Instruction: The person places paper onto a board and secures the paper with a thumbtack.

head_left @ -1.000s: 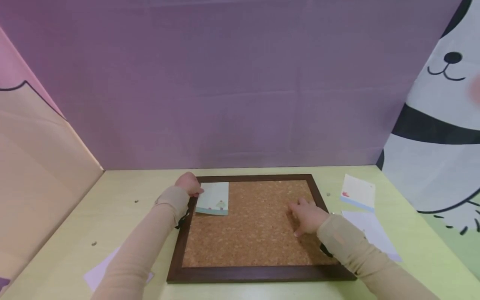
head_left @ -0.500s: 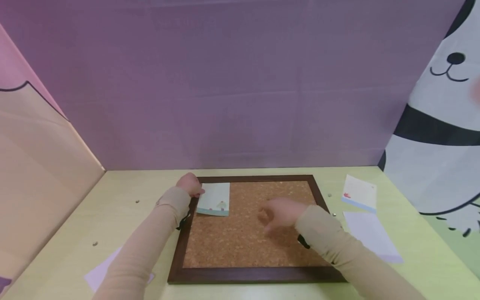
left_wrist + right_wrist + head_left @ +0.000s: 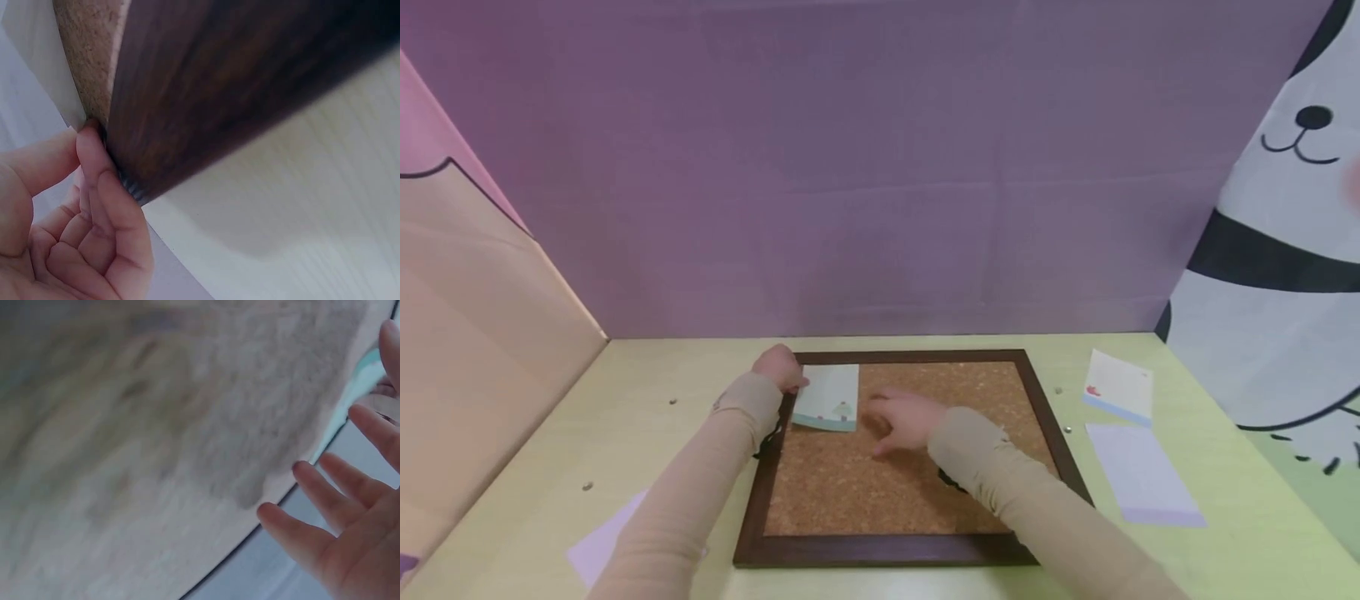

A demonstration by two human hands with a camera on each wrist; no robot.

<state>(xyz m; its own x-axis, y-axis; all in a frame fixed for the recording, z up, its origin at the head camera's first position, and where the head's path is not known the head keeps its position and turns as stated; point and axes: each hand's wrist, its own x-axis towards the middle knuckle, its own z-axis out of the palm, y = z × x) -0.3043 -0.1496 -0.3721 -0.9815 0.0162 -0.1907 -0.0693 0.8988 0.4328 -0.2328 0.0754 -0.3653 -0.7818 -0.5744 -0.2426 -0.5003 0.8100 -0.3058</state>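
My left hand (image 3: 778, 369) is at the top left corner of a brown-framed cork board (image 3: 880, 500). Between its thumb and forefinger it pinches the edge of a pale note sheet (image 3: 827, 393), which has a green band and a small tree print. In the left wrist view, the thumb and fingertips of the left hand (image 3: 100, 231) meet right beside the dark frame (image 3: 206, 81). My right hand (image 3: 906, 419) hovers over the cork just right of the sheet, holding nothing. Its fingers are spread in the right wrist view.
Right of the board lie a white sheet (image 3: 1118, 385) with a blue band and a lilac sheet (image 3: 1146, 475). Another lilac sheet (image 3: 602, 537) is partly under the left sleeve. Small metallic pieces (image 3: 673, 402) dot the table on both sides. A purple cloth (image 3: 880, 167) hangs behind.
My right hand has moved left across the cork, from the board's right side to near the note sheet. The left hand stays at the corner with the sheet.
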